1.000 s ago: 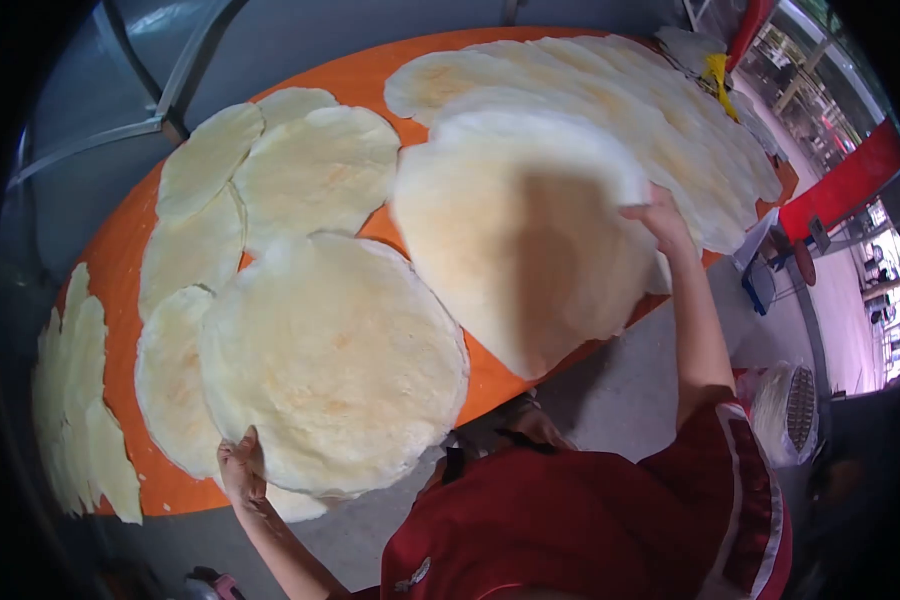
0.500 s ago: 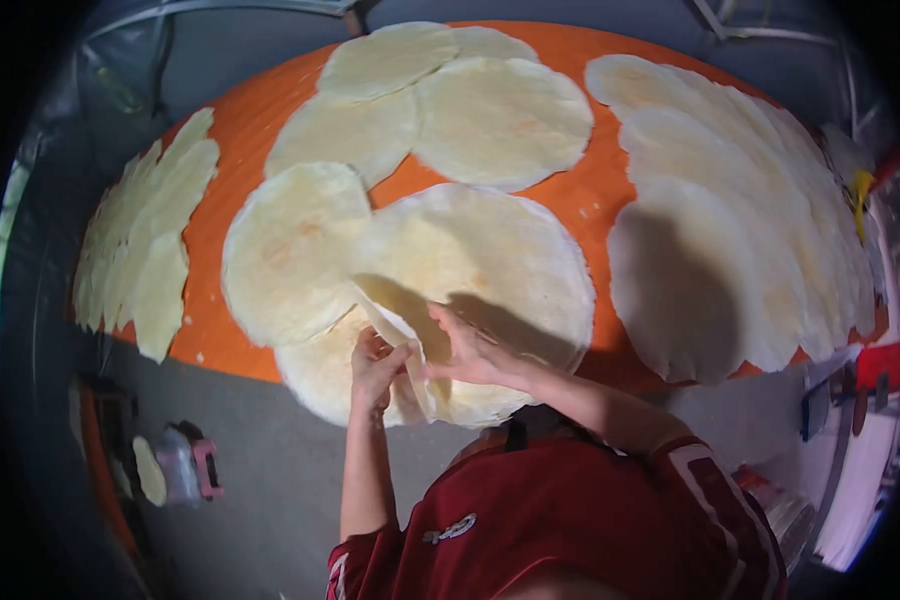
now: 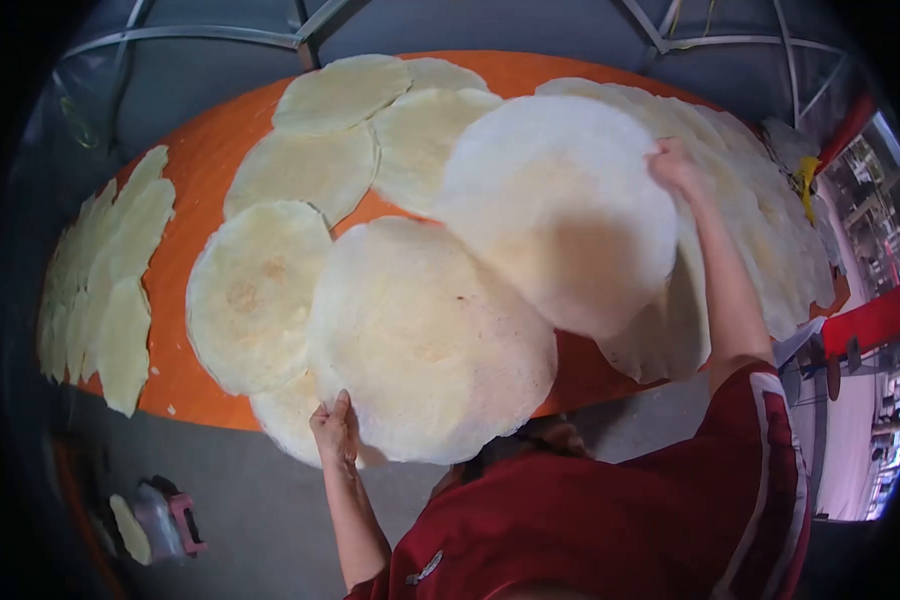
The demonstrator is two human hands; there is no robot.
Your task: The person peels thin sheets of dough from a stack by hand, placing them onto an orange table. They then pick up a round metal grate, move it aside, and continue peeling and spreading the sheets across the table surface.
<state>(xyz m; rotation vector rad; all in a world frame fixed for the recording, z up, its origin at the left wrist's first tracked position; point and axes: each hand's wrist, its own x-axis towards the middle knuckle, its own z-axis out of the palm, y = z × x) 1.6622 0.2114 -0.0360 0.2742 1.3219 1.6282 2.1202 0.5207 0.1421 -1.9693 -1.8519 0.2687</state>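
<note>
A large round pale flatbread sheet (image 3: 560, 200) hangs in the air over the right middle of the table, its right edge pinched in my right hand (image 3: 676, 168). Another big round sheet (image 3: 430, 340) lies at the front centre. My left hand (image 3: 335, 428) is at that sheet's lower left edge, fingers closed on the edge with the thumb on top. Left of it rests a round sheet with a brown spot (image 3: 260, 295), overlapping a lower one (image 3: 288, 415).
Overlapping sheets lie at the back (image 3: 300, 170), in a long row on the right (image 3: 760, 220) and at the far left (image 3: 125, 250) of the orange table (image 3: 205, 400). A pink stool (image 3: 185, 522) stands on the floor at lower left. Metal bars cross the back.
My right hand has moved up and right, carrying a sheet off the front stack. My left hand has moved slightly left and down. The view has shifted.
</note>
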